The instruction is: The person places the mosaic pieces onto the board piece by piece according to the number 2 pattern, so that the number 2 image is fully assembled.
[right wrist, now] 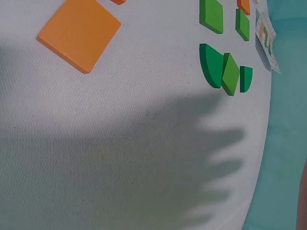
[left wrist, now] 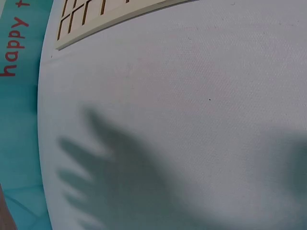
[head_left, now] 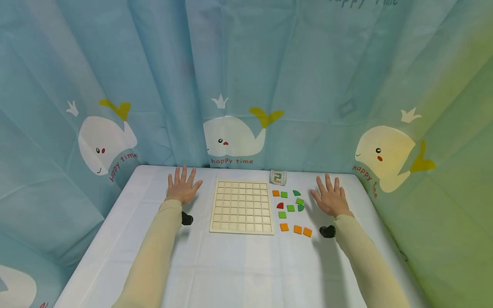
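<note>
My left hand [head_left: 182,190] is held over the table to the left of a cream grid board [head_left: 242,207], fingers spread, holding nothing. On the other side, my right hand [head_left: 330,200] is likewise spread, to the right of the loose tiles. Several orange square tiles [head_left: 284,227], green square tiles [head_left: 282,215], dark green quarter-round tiles [head_left: 301,208] and one red quarter-round tile [head_left: 280,205] lie between the board and that hand. The board's square cells hold no tiles. Both wrist views show the hands' shadows on the tabletop.
A small card with a grid pattern [head_left: 278,177] lies near the table's back edge. Behind the white table [head_left: 239,269] hangs a blue curtain [head_left: 246,77] printed with whales, which also runs along the sides.
</note>
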{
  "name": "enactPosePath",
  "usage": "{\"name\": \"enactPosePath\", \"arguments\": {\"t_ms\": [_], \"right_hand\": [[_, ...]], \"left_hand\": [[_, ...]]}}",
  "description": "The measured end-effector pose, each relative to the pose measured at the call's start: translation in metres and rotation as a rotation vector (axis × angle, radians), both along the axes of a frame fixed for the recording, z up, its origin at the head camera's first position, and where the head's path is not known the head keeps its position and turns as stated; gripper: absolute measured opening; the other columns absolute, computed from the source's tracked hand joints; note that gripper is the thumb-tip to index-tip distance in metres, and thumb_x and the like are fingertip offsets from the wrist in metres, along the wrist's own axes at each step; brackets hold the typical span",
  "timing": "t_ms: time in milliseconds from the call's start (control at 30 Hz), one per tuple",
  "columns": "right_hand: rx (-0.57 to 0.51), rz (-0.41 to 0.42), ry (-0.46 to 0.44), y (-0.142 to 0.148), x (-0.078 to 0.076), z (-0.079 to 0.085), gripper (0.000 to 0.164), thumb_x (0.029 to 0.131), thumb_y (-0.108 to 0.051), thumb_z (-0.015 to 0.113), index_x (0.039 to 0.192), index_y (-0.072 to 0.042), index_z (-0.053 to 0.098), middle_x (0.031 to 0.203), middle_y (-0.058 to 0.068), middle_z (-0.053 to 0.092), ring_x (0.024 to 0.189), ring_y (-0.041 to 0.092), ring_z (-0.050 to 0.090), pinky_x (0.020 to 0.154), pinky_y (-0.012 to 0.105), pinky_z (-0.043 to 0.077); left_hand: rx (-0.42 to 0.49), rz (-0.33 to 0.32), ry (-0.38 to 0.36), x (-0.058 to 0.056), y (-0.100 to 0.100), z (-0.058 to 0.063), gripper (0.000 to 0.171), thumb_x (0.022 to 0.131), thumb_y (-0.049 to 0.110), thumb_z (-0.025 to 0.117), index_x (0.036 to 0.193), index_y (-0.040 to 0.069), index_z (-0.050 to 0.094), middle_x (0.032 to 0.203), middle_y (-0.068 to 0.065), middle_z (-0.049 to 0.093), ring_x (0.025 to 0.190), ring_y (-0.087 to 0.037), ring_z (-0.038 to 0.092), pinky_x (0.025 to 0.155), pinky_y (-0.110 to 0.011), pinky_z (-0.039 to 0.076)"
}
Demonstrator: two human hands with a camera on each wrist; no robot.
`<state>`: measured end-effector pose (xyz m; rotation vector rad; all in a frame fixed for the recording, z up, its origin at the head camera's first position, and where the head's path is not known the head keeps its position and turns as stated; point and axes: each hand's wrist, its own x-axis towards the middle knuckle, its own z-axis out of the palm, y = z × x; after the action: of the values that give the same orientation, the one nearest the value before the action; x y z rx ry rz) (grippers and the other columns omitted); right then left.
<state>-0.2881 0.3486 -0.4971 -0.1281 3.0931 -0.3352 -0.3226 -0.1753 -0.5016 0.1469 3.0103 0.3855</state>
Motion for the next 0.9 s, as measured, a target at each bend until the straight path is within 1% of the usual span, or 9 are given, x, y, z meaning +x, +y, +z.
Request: {"name": "enactPosePath", "arguments": {"t_ms": [200, 300, 367, 500, 533, 600, 667, 733, 900], "right_hand": [[0.005, 0.002, -0.001, 0.002, 0.002, -0.002, 0.071, 0.104, -0.047, 0.035, 0.157, -0.004, 0.013, 0.160, 0.026, -0.005, 0.141, 0.054, -0.011, 0.113, 0.072, 0.000], [0.003, 0.005, 0.003, 0.003, 0.003, -0.003, 0.071, 0.104, -0.047, 0.034, 0.157, -0.004, 0.014, 0.160, 0.026, -0.004, 0.141, 0.054, -0.011, 0.113, 0.072, 0.001], [-0.007, 0.008, -0.002, 0.003, 0.003, -0.004, 0.071, 0.105, -0.047, 0.034, 0.157, -0.004, 0.013, 0.160, 0.026, -0.005, 0.141, 0.054, -0.013, 0.113, 0.073, 0.001], [-0.017, 0.011, -0.017, 0.001, 0.004, -0.007, 0.071, 0.105, -0.046, 0.033, 0.156, -0.003, 0.013, 0.160, 0.027, -0.005, 0.141, 0.053, -0.016, 0.113, 0.072, 0.000], [-0.019, 0.013, -0.021, 0.000, 0.004, -0.008, 0.071, 0.105, -0.046, 0.033, 0.156, -0.003, 0.013, 0.160, 0.027, -0.005, 0.141, 0.053, -0.016, 0.113, 0.072, 0.000], [-0.017, 0.016, -0.019, -0.002, 0.004, -0.009, 0.071, 0.104, -0.047, 0.033, 0.156, -0.003, 0.013, 0.160, 0.027, -0.004, 0.141, 0.053, -0.015, 0.113, 0.072, 0.000], [-0.012, 0.020, -0.016, -0.004, 0.003, -0.011, 0.072, 0.104, -0.049, 0.031, 0.156, -0.003, 0.014, 0.160, 0.026, -0.004, 0.142, 0.053, -0.013, 0.113, 0.072, 0.001], [-0.004, 0.021, -0.011, -0.006, 0.002, -0.012, 0.073, 0.104, -0.051, 0.030, 0.157, -0.004, 0.014, 0.160, 0.025, -0.003, 0.142, 0.053, -0.010, 0.114, 0.072, 0.002], [0.018, 0.011, -0.020, -0.009, 0.001, -0.012, 0.074, 0.103, -0.054, 0.029, 0.157, -0.005, 0.014, 0.161, 0.025, -0.003, 0.143, 0.052, -0.008, 0.115, 0.071, 0.004]], "left_hand": [[0.008, -0.004, -0.009, 0.000, 0.002, -0.003, 0.073, 0.102, 0.059, 0.021, 0.159, 0.017, 0.003, 0.162, -0.016, -0.011, 0.147, -0.041, -0.013, 0.117, -0.061, -0.014], [0.072, -0.024, -0.001, -0.003, 0.005, -0.009, 0.073, 0.103, 0.057, 0.025, 0.159, 0.014, 0.006, 0.162, -0.019, -0.005, 0.147, -0.042, -0.011, 0.117, -0.063, -0.010], [0.192, -0.047, 0.001, -0.004, 0.009, -0.015, 0.071, 0.103, 0.052, 0.033, 0.158, 0.010, 0.014, 0.162, -0.021, 0.005, 0.147, -0.043, -0.006, 0.118, -0.064, -0.007], [0.526, -0.054, -0.048, -0.004, 0.021, -0.033, 0.059, 0.101, 0.036, 0.052, 0.150, 0.006, 0.039, 0.158, -0.016, 0.028, 0.149, -0.036, 0.008, 0.121, -0.057, 0.002], [0.592, -0.047, -0.062, -0.003, 0.024, -0.037, 0.055, 0.100, 0.032, 0.056, 0.148, 0.007, 0.044, 0.156, -0.014, 0.033, 0.148, -0.034, 0.012, 0.122, -0.055, 0.004], [0.678, -0.025, -0.084, 0.000, 0.030, -0.046, 0.050, 0.098, 0.027, 0.062, 0.143, 0.009, 0.052, 0.153, -0.009, 0.039, 0.148, -0.029, 0.018, 0.123, -0.051, 0.010], [0.703, -0.018, -0.082, 0.002, 0.035, -0.052, 0.047, 0.096, 0.023, 0.064, 0.140, 0.010, 0.055, 0.150, -0.008, 0.044, 0.147, -0.028, 0.022, 0.122, -0.049, 0.016], [0.709, -0.027, -0.070, 0.005, 0.039, -0.056, 0.045, 0.095, 0.018, 0.065, 0.138, 0.008, 0.057, 0.148, -0.009, 0.047, 0.146, -0.030, 0.024, 0.122, -0.050, 0.017], [0.666, -0.099, -0.041, 0.009, 0.042, -0.060, 0.038, 0.094, 0.011, 0.065, 0.132, 0.005, 0.062, 0.144, -0.008, 0.051, 0.145, -0.030, 0.025, 0.122, -0.054, 0.002]]}}
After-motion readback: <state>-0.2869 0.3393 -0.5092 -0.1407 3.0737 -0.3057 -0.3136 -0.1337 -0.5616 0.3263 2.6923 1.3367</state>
